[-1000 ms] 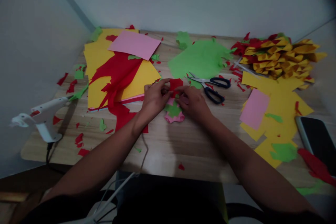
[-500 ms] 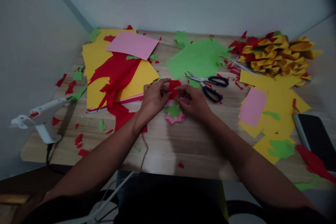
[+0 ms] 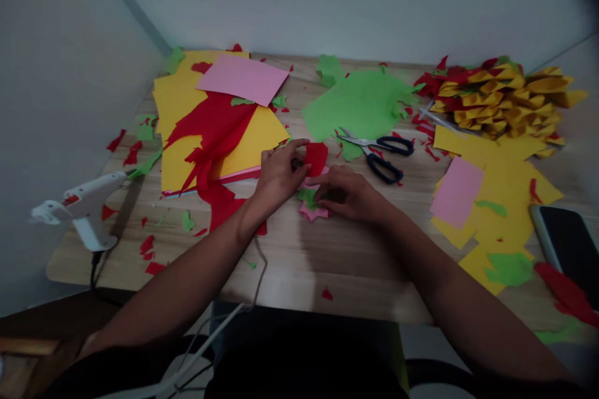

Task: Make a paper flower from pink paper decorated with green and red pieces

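Note:
In the middle of the table my left hand (image 3: 283, 168) pinches a small red paper piece (image 3: 317, 158) between thumb and fingers. My right hand (image 3: 349, 192) is just to the right and nearer to me, its fingers curled beside the lower edge of the red piece; what lies between its fingertips, if anything, is hidden. Below both hands lies a pink paper shape (image 3: 312, 213) with a jagged edge, a green paper piece (image 3: 307, 197) on top of it. My fingers partly cover both.
Dark-handled scissors (image 3: 381, 153) lie partly open beside a green sheet (image 3: 360, 103). A white glue gun (image 3: 91, 199) stands at left, by yellow sheets (image 3: 175, 112) and torn red paper (image 3: 219, 131). Folded yellow paper (image 3: 510, 100) and a phone (image 3: 568, 243) are at right.
My right hand has slid down the red paper piece toward me, and more of that piece shows. My left hand keeps its pinch. The whole view has shifted slightly.

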Action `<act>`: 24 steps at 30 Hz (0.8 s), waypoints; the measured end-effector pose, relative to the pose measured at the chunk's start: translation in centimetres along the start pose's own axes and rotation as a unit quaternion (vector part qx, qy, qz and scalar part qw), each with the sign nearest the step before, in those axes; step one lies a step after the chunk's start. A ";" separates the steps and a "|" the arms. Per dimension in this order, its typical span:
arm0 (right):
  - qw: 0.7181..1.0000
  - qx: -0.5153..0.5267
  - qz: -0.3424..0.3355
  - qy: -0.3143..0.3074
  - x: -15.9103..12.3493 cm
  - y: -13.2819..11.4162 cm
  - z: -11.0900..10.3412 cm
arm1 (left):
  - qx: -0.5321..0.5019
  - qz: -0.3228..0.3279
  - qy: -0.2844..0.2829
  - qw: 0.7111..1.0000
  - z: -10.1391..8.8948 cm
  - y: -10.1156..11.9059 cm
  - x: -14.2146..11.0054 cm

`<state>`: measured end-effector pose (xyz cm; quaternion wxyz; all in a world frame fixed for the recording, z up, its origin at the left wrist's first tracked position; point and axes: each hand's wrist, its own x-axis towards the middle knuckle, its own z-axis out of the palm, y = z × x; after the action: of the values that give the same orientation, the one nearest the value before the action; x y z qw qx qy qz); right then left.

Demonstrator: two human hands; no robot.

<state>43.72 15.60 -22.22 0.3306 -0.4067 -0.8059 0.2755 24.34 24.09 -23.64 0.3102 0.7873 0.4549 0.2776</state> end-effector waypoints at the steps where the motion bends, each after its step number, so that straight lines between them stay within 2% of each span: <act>1: 1.000 0.001 -0.005 -0.003 0.0 0.0 0.0 | 0.005 0.002 -0.002 1.000 0.0 0.0 0.0; 6: 1.000 0.029 -0.001 0.005 -0.2 0.0 0.2 | 0.043 0.000 -0.014 0.999 -0.2 0.3 -0.2; 9: 0.996 0.041 0.039 0.066 -0.2 0.4 0.5 | 0.054 0.000 -0.016 0.998 -0.2 0.3 -0.2; 13: 0.988 -0.008 0.070 0.137 0.0 0.9 0.7 | 0.055 0.009 -0.017 0.998 -0.2 0.2 -0.1; 17: 0.987 -0.049 0.088 0.127 0.1 1.1 0.7 | 0.055 0.019 -0.018 0.998 -0.2 0.2 -0.2; 20: 0.989 -0.031 0.101 0.102 0.0 1.1 0.8 | 0.051 0.018 -0.014 0.998 -0.2 0.3 -0.2; 24: 0.984 -0.027 0.113 0.135 -0.1 1.0 0.9 | 0.045 0.024 -0.008 0.999 -0.1 0.2 -0.2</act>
<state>43.56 15.84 -23.50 0.3917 -0.5372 -0.7102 0.2315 24.27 23.87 -23.47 0.2713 0.8130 0.4458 0.2581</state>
